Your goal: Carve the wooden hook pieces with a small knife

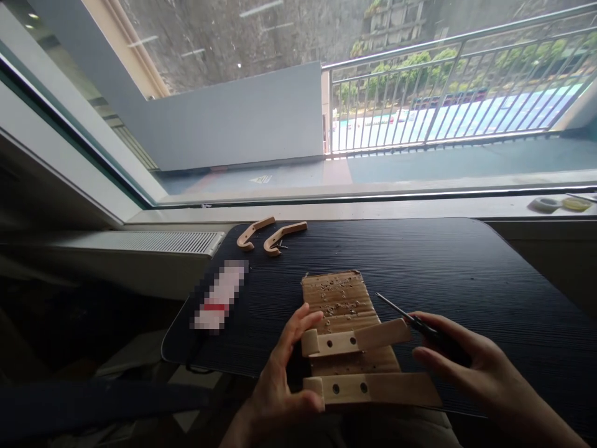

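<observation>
A corrugated cardboard piece (333, 305), dotted with small holes, lies at the front of the table. Across it rest two curved wooden hooks, an upper one (382, 335) and a lower one (396, 389), each with two dark holes. My left hand (275, 379) grips around their left ends, thumb against the lower hook and fingers at the cardboard's left edge. In my right hand (476, 358) is a screwdriver (433, 336), its shaft pointing up and left, its tip apart from the hooks. My palm partly hides the screwdriver's dark handle.
Two more wooden hooks, one at left (247, 236) and another beside it (280, 239), lie near the back edge of the dark table (443, 267), with small screws near the second. A blurred pale item (221, 295) is at left. Rolls of tape (545, 204) sit on the windowsill.
</observation>
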`<state>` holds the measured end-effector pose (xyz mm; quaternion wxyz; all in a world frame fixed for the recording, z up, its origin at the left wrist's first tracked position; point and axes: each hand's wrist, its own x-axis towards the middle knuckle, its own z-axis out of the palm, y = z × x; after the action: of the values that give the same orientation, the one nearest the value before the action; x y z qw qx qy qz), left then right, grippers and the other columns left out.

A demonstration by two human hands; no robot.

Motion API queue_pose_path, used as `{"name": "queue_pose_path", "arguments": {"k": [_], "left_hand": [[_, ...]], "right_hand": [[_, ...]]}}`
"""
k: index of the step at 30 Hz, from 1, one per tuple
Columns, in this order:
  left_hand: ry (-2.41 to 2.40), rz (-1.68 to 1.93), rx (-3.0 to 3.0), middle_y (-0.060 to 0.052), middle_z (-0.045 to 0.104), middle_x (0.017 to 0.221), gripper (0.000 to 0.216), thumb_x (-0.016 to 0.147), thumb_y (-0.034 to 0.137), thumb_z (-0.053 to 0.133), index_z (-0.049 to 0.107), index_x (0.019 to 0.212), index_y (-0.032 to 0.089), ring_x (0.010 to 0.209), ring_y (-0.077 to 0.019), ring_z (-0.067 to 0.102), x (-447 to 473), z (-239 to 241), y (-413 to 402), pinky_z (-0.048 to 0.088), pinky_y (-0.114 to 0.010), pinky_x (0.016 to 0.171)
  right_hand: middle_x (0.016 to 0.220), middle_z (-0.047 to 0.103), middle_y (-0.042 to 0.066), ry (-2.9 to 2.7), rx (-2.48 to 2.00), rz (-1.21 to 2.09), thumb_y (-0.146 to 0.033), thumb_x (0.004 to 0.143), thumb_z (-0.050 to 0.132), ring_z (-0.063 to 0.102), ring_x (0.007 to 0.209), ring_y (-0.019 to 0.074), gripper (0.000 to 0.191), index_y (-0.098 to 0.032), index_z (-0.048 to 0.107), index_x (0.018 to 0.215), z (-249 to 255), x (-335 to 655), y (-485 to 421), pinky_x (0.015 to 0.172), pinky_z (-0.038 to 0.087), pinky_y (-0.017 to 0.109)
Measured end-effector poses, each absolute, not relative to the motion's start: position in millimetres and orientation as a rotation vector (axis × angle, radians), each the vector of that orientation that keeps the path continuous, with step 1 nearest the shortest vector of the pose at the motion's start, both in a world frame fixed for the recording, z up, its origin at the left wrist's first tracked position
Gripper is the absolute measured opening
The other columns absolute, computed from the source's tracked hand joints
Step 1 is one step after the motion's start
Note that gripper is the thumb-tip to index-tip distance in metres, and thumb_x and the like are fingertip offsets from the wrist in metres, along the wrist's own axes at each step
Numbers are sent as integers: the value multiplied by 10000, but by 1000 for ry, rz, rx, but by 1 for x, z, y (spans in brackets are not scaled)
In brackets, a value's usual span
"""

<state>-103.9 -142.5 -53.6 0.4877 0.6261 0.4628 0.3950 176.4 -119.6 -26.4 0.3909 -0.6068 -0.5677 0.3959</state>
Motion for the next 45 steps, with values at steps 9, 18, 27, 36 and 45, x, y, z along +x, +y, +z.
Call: {"name": "queue_pose_path", "arguments": {"k": [9, 18, 27, 36, 45], "left_hand": [[1285, 706, 1988, -126, 202, 1478, 1216, 479, 535, 786, 41, 1413, 305, 1360, -350, 154, -114, -65, -147, 212, -551, 1082], [1294, 690, 2123, -154, 130, 1488, 1150, 486, 510, 794, 120, 1394, 303, 1336, -384, 211, -111, -67, -139, 335, -526, 1029], [1290, 698, 2102, -147, 165, 1481, 1121, 513, 504, 782, 122, 1401, 327, 1327, -400, 223, -111, -64, -139, 352, -545, 1009], [1343, 659, 2111, -136, 175, 1483, 1097, 480, 496, 797, 200, 1380, 302, 1321, -380, 256, -110, -57, -139, 385, -529, 996], [1344, 681, 2075, -158, 173, 1477, 1115, 472, 513, 796, 193, 1382, 286, 1326, -383, 240, -109, -61, -141, 341, -536, 1027]], "right_hand": [[938, 704, 40, -1304, -1506, 1048, -434, 617, 707, 646, 868, 258, 382, -229, 703, 939, -48, 164, -108, 752, 534, 308], [878, 702, 31, -1414, -1528, 1120, -463, 697, 626, 641, 820, 232, 329, -209, 675, 901, -36, 161, -104, 722, 514, 284], [955, 683, 42, -1535, -1546, 1176, -438, 739, 600, 616, 895, 244, 356, -200, 657, 997, -37, 166, -104, 785, 490, 298], [828, 680, 18, -1463, -1533, 1137, -450, 735, 588, 618, 797, 214, 295, -210, 668, 886, -23, 155, -106, 703, 486, 256], [784, 672, 13, -1494, -1505, 1112, -434, 721, 594, 609, 760, 204, 278, -202, 678, 851, -19, 154, -99, 690, 479, 254]]}}
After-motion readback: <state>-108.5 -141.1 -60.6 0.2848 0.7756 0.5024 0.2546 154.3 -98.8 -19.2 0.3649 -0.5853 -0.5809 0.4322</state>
